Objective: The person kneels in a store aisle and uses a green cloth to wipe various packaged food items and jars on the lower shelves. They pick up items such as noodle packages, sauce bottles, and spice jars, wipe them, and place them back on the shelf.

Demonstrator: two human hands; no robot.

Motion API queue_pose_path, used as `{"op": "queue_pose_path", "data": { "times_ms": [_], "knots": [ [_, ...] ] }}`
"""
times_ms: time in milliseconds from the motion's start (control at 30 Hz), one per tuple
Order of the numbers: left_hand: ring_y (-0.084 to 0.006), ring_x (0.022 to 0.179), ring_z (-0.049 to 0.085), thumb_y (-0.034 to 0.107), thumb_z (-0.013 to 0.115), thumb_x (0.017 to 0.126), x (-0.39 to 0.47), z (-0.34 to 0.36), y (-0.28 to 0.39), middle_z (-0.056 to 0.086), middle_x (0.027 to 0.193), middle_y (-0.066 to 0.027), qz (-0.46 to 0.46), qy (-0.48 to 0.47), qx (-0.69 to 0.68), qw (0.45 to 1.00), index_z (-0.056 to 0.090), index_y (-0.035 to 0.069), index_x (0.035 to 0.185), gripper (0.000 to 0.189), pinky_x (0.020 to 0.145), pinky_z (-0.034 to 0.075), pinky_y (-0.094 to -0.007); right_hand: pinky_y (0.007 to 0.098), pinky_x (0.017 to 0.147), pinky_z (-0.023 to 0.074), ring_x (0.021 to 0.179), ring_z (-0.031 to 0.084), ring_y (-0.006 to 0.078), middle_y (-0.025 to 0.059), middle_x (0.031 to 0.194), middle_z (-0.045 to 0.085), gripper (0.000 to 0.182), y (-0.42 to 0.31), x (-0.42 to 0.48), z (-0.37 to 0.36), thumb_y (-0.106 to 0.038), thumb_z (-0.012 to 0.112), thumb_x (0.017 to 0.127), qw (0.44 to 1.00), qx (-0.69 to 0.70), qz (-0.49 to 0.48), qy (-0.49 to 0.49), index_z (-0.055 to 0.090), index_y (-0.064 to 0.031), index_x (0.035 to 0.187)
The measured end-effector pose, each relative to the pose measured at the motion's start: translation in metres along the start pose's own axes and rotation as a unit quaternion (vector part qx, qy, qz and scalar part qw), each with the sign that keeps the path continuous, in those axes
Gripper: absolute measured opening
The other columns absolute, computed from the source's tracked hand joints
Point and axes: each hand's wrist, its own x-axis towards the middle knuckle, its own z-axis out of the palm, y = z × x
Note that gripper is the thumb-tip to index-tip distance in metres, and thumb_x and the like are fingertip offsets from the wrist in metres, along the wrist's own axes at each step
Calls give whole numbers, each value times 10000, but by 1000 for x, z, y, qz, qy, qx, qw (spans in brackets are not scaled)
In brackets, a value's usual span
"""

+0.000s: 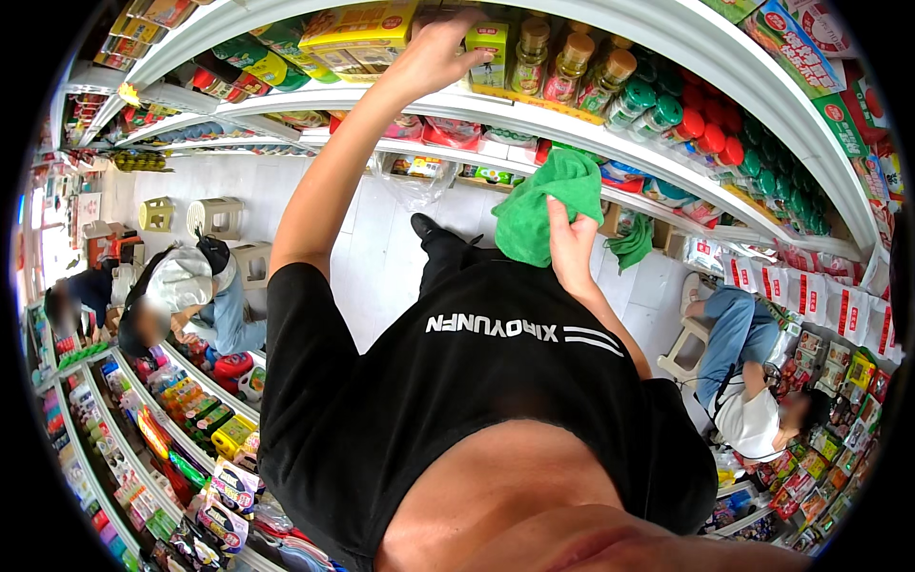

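My left hand (443,57) reaches up to a white shelf (429,100). Its thumb lies across the front of a small green box (490,53), and the fingers reach back behind the box's top edge, partly hidden. To the left of that hand stands a larger yellow carton (361,39). Just right of the green box are glass jars with cork-like lids (530,61). Lower down, in front of my body, my right hand (574,239) pinches a crumpled green cloth (532,207), which hangs before the lower shelves.
Farther right, shakers with green caps (636,104) and red caps (690,125) fill the shelf. Another green cloth (632,243) hangs low down. A clear plastic bag (414,179) dangles below. People sit at left (189,286) and right (743,400); plastic stools (214,217) stand on the floor.
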Motion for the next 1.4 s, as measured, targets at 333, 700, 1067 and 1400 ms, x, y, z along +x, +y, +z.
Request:
{"op": "queue_pose_path", "data": {
  "times_ms": [333, 700, 1067, 1400],
  "knots": [
    [-418, 802, 559, 319, 635, 746, 7, -15, 15, 573, 787, -276, 64, -5, 47, 997, 401, -45, 1195, 624, 717, 441, -457, 255, 813, 388, 919, 484, 104, 34, 995, 538, 159, 7, -2, -1, -68, 502, 872, 999, 32, 14, 27, 525, 8, 1009],
    [-327, 1009, 535, 309, 665, 720, 22, 16, 43, 586, 1046, -167, 45, -16, 116, 992, 452, 71, 1197, 574, 870, 381, -460, 284, 797, 405, 888, 495, 128, 48, 970, 543, 152, 1, -15, 1, -47, 473, 873, 997, -37, -62, -13, 524, 19, 1001],
    [-312, 919, 529, 172, 646, 708, 6, 13, 59, 611, 829, -99, 99, 37, 82, 991, 406, 67, 1105, 475, 846, 240, -621, 266, 796, 403, 892, 498, 120, 40, 992, 547, 167, 18, -6, -2, -80, 457, 897, 996, -48, -80, -12, 534, 12, 1013],
    [-269, 1033, 491, 90, 670, 671, -13, 0, 73, 570, 914, -115, 97, 104, -45, 989, 451, 88, 1017, 410, 984, 173, -586, 285, 836, 402, 940, 508, 159, 78, 1058, 540, 238, 16, -11, 2, -112, 434, 907, 997, -22, -75, 8, 495, 38, 1081]
  ]
}}
